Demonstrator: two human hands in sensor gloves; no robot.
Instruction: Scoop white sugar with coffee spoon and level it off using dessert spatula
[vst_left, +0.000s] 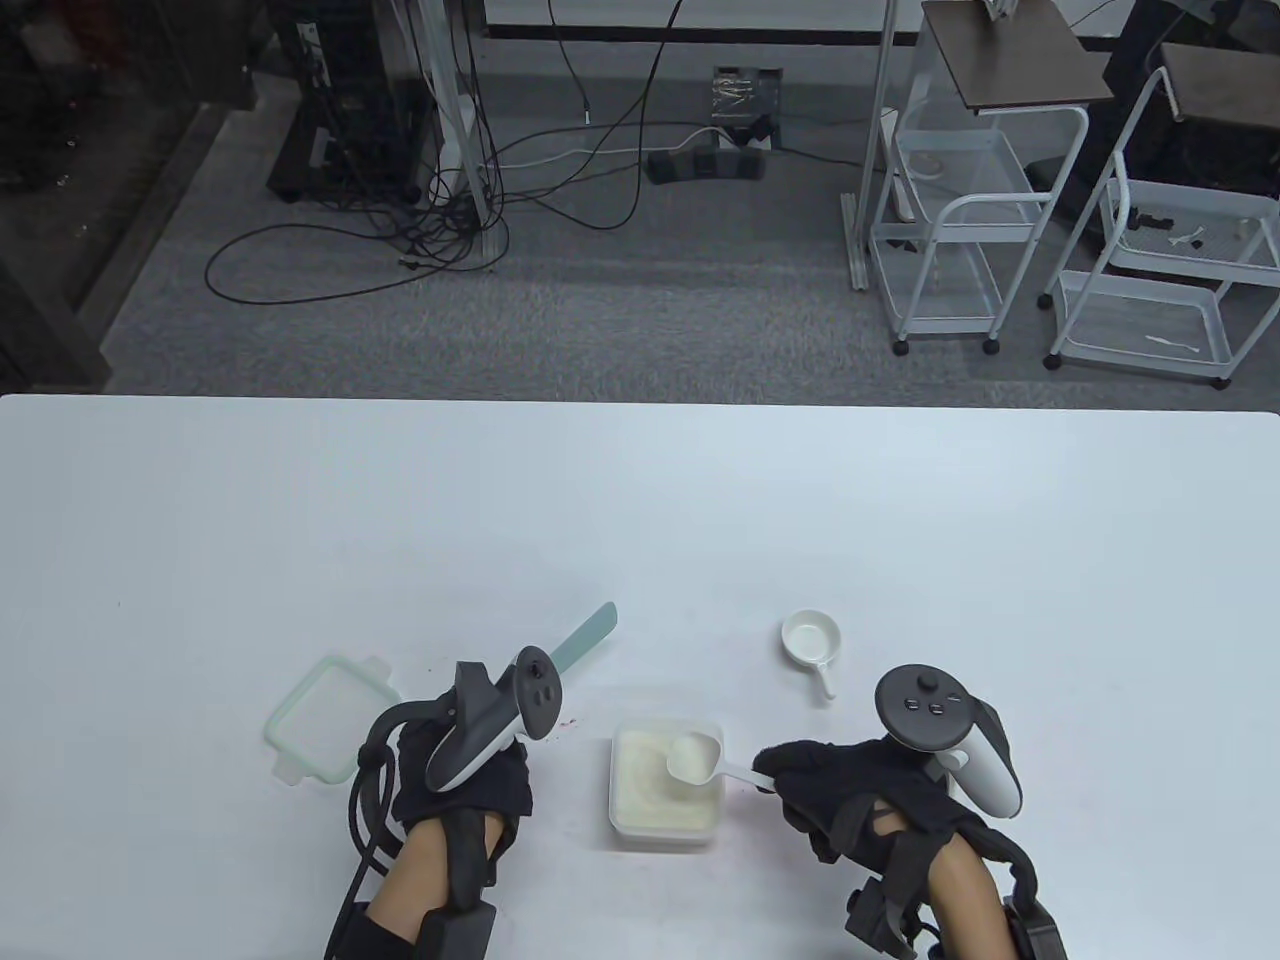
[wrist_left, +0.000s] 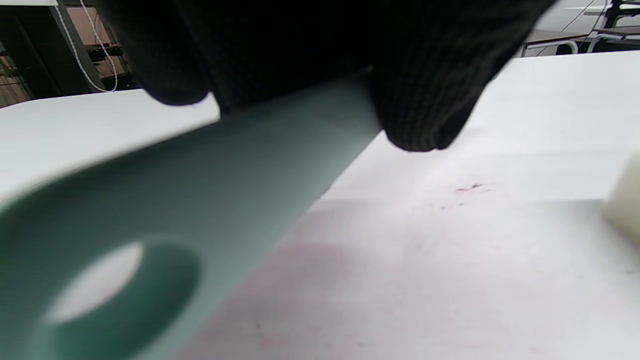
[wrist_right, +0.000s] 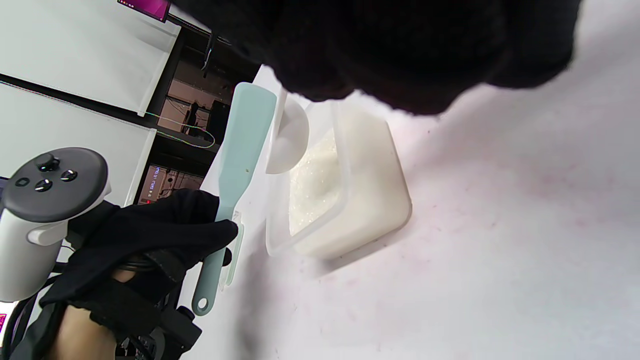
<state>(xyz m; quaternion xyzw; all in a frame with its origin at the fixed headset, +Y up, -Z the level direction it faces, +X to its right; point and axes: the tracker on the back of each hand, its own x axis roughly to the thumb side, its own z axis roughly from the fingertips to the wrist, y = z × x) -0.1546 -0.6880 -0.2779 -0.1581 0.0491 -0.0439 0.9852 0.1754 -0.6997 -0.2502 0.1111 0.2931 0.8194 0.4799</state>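
At the near edge of the white table (vst_left: 200, 520), two gloved hands worked on either side of a square plastic container of white sugar (vst_left: 664, 790). The right hand (vst_left: 860, 790) pinched the handle of a white coffee spoon (vst_left: 700, 760), whose bowl sat heaped with sugar just above the container's far right corner. The left hand (vst_left: 465, 780) was clenched around the handle of a pale green dessert spatula (vst_left: 585, 638), its flat blade pointing up and away from the person, to the left of the container and apart from the spoon.

Judging by this, the scoop looked done, while levelling was yet to begin, since the blade had not met the spoon.

The sugar looked fine and glittering in the right wrist view, piled against one wall of the container and rounded over the spoon's rim. The spatula's handle ended in a hanging hole.

Farther out, the container's green-rimmed lid (vst_left: 322, 720) lay just left of the left hand, and a small white measuring scoop (vst_left: 812, 645) sat empty beyond the right hand.
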